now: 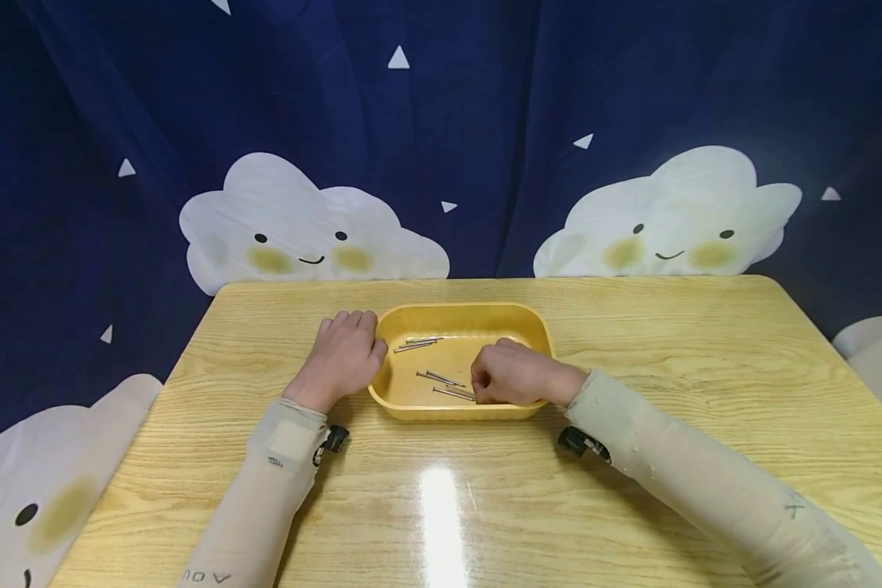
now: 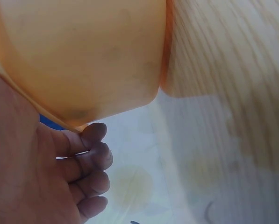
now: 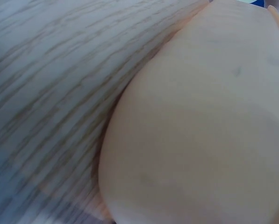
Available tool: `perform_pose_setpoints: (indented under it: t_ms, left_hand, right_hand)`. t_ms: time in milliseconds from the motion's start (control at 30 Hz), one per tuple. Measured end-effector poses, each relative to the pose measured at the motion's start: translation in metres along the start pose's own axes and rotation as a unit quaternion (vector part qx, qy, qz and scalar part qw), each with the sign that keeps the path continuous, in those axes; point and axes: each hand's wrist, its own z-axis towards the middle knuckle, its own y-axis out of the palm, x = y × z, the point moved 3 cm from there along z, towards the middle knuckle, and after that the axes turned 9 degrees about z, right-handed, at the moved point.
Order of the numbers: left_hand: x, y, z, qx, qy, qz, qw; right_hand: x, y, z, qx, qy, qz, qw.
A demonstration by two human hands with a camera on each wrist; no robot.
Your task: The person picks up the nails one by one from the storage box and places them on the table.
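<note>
A yellow plastic tray [image 1: 456,413] sits on the wooden table, with several thin metal nails lying loose in it. Two nails [image 1: 416,346] lie near the tray's back left. More nails [image 1: 445,380] are at the front middle. My left hand [image 1: 344,351] grips the tray's left end; in the left wrist view its curled fingers [image 2: 95,182] show below the tray wall [image 2: 97,60]. Inside the tray is my right hand [image 1: 514,373], fingers curled downward beside the front nails. Its fingertips are hidden, so I cannot tell whether it pinches a nail. Only the tray's outer wall [image 3: 200,130] fills the right wrist view.
The wooden table [image 1: 676,351] extends around the tray, its far edge against a dark blue curtain [image 1: 478,106] with smiling clouds. A bright light reflection lies in front of the tray. Beige sleeves with small black wrist devices [image 1: 584,443] cover both forearms.
</note>
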Motion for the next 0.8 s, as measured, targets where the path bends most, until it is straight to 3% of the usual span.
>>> perform_pose_setpoints:
  t_ms: [500, 800]
  left_hand:
    - [0.001, -0.001, 0.0, -0.003, -0.002, -0.004, 1.0]
    - [0.001, 0.0, 0.001, 0.001, -0.001, -0.005, 1.0]
  right_hand:
    - [0.006, -0.005, -0.002, 0.023, 0.004, 0.025, 0.999]
    - [0.009, -0.011, -0.006, 0.024, 0.011, 0.107, 0.994]
